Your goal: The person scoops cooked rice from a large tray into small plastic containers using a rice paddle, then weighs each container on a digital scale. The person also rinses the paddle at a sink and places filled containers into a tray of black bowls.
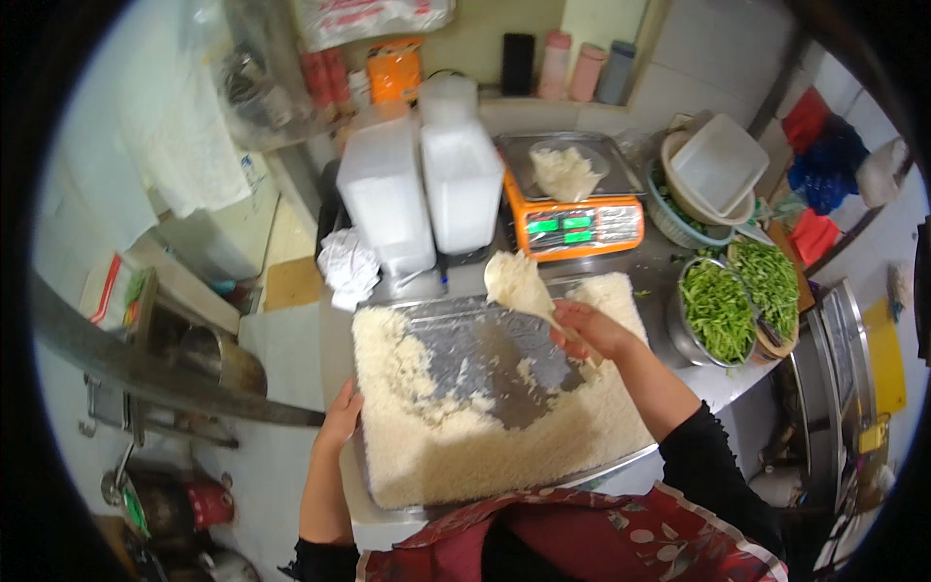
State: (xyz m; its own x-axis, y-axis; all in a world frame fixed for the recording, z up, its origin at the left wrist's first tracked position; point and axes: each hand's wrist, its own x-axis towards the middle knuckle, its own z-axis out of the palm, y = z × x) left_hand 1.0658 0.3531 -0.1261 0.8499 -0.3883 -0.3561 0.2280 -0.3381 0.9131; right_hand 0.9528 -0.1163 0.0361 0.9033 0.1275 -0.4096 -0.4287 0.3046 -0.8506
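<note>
A wide metal tray [441, 320] of white rice [465, 466] lies before me, with bare metal showing in its middle and far part. My right hand [596, 333] is closed round the handle of a pale rice paddle [543, 308], held over the tray's far side. A heap of rice sits on the paddle's head. At the tray's left edge, my left hand [339, 417] grips the rim; some of its fingers are hidden. Beyond the paddle, a clear bowl of rice [564, 175] rests on an orange scale [574, 228] with lit green displays.
Stacked clear plastic containers [388, 199] stand behind the tray, beside crumpled white plastic [347, 270]. To the right are a metal bowl of chopped greens [716, 315], more greens [766, 281] and stacked baskets [713, 175]. A phone [518, 64] and bottles [587, 73] stand on the back ledge.
</note>
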